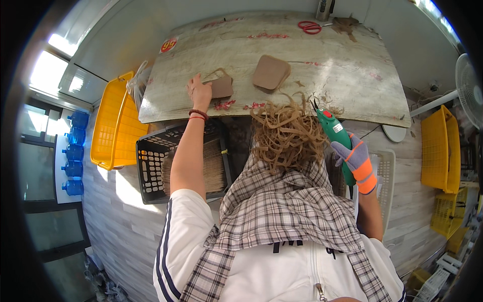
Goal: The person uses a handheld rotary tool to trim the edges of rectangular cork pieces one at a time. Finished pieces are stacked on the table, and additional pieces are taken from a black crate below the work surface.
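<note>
My bare left hand (199, 94) is at the left end of a flat brown piece (222, 87) on the table, its fingers closed around that edge. A thin brown strip (217, 72) curls beside the piece. My right hand (359, 163), in a grey and orange glove, grips green electric scissors (334, 127) with a red button. Their dark blades point up and away, over the table's front edge. A tangled heap of brown offcut strips (288, 133) lies on my lap against the table edge. Farther right on the tabletop sits a small stack of brown rounded-corner pieces (271, 72).
A black crate (146, 177) filled with rows of brown pieces stands below the table's left side. Yellow baskets (114, 118) flank the table. Red-handled scissors (309, 27) lie at the table's back, beside brown scraps (346, 25). A white fan (468, 80) is at the right.
</note>
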`<act>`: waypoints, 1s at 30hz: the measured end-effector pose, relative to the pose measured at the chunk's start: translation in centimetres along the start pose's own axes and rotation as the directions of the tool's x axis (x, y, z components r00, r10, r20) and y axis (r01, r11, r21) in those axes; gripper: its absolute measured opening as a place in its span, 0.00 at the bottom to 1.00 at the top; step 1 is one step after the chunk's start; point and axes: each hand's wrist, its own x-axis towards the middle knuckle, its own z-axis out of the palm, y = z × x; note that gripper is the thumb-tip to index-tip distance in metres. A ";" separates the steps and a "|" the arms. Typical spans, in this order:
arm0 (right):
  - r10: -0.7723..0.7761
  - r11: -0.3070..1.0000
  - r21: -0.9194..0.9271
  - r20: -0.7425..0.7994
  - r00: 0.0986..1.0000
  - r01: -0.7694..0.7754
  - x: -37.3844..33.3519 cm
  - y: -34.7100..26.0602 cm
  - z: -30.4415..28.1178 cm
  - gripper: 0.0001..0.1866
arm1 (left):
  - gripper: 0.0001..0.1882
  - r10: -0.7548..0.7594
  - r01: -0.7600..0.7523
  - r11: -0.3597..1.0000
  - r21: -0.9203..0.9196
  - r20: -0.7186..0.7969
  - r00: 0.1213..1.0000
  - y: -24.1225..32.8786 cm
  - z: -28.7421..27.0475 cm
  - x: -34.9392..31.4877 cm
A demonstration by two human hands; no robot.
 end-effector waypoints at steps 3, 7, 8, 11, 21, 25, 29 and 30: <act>0.009 1.000 -0.023 -0.022 1.000 -0.009 0.2 0.3 0.0 0.20 | 0.24 0.352 -0.341 0.910 0.236 -0.007 0.936 4.0 2.1 -1.7; -0.022 1.000 -0.003 -0.038 0.999 0.022 0.2 0.7 0.2 0.20 | 0.32 0.285 -0.326 0.931 0.163 0.230 0.931 11.2 5.6 -5.1; -0.023 1.000 -0.003 -0.039 0.999 0.023 0.2 1.0 0.1 0.21 | 0.33 0.251 -0.295 0.943 0.154 0.255 0.934 11.9 6.1 -5.6; -0.036 0.999 -0.009 -0.044 0.998 0.036 0.2 2.2 0.1 0.21 | 0.37 0.182 -0.223 0.969 0.108 0.296 0.938 12.0 7.5 -6.7; -0.079 0.997 0.017 -0.075 0.994 0.080 -0.5 2.5 -0.3 0.20 | 0.18 0.209 -0.178 0.914 -0.366 0.047 0.977 14.8 6.3 -7.3; -0.130 0.991 0.004 -0.116 0.985 0.131 -0.9 1.2 0.1 0.20 | 0.15 -0.089 0.358 0.241 -0.902 0.347 0.934 18.4 4.3 -9.5; -0.122 0.989 0.064 -0.179 0.976 0.135 -1.5 -1.6 0.9 0.21 | 0.18 -0.079 0.461 -0.330 -0.824 0.511 0.856 22.5 3.2 -12.7; -0.130 0.987 0.066 -0.183 0.975 0.144 -1.6 -2.1 1.1 0.21 | 0.19 -0.071 0.469 -0.424 -0.775 0.545 0.836 23.2 3.2 -13.3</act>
